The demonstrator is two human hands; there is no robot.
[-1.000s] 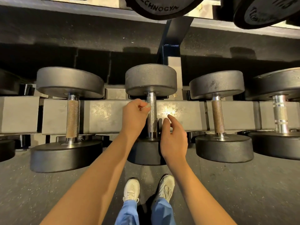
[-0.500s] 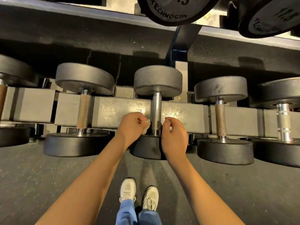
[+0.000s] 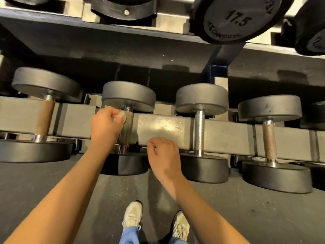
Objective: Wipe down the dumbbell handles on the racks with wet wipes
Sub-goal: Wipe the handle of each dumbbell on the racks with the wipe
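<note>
**Dumbbell handle (image 3: pixel 128 128), second from left, lower row: wipe in contact**

Position. The handle lies across the grey rail (image 3: pixel 167 127) of the lower row. One dark weight head sits behind the rail and the other in front, nearer the person. The surface is dull and brownish, with a bright collar at the near end.

Left hand (image 3: pixel 105 125). The fingers are curled and pinch a small crumpled wet wipe (image 3: pixel 121 116). The wipe touches the far end of the handle on its left side, just under the rear head. The hand covers the lower left part of the handle.

Right hand (image 3: pixel 163 155). The fingers are loosely bent and hold nothing. The hand hangs in front of the rail's lower edge, between the wiped handle and the next one to the right. Whether the fingertips touch the rail cannot be told.

Neighbours, same row.
- Far-left dumbbell (image 3: pixel 44 118): rust-brown handle.
- Third dumbbell (image 3: pixel 199 131): bright silver handle.
- Fourth dumbbell (image 3: pixel 269 140): tan-brown handle.
- A further one shows only in part at the right edge.

Upper shelf (image 3: pixel 105 37). Dark and overhanging. A black weight head (image 3: pixel 237 20) marked 17.5 juts out at upper right.

Below. Dark speckled floor (image 3: pixel 246 208). Left shoe (image 3: pixel 131 217) and right shoe (image 3: pixel 181 224), both pale. Blue trouser legs (image 3: pixel 130 235) at the bottom edge.
</note>
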